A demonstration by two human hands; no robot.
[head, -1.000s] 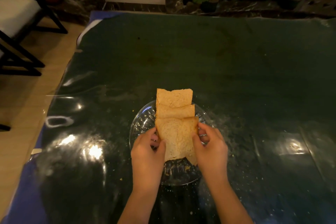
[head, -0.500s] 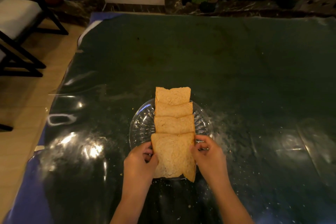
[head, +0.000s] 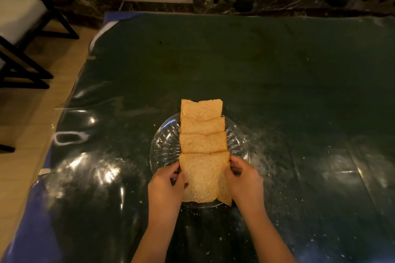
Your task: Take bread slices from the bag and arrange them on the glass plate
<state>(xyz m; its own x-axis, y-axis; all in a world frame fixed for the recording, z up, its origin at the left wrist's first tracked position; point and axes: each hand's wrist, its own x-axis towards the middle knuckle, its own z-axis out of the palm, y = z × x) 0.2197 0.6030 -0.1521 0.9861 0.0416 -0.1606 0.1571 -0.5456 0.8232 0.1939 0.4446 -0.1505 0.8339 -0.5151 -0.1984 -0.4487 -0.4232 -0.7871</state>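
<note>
Two bare hands steady the nearest bread slice [head: 203, 177] at the near rim of a glass plate [head: 164, 147], the left hand [head: 165, 188] pinching its left edge and the right hand [head: 245, 179] pinching its right edge, fingers curled onto the crust on both sides. The slice lies between the hands and appears to be the last link in a row of four, each one lapped over the next and running straight away from the hands across the middle of the plate.

Setting it down well probably means lowering it flat and square with the row, keeping the overlap even with the slices beyond, and loosening both pinches together so the soft crumb does not tear or drag sideways. A second layer or folded corner shows beneath it by the right hand and may want tucking in; its near edge sits at the plate's rim and could tip off if nudged.

The farthest slice [head: 201, 109] overhangs the rim opposite the hands. Crumbs fleck the bare glass on both sides of the row and the dark shiny table cover [head: 277, 70] around both wrists. No bread bag is in view.
</note>
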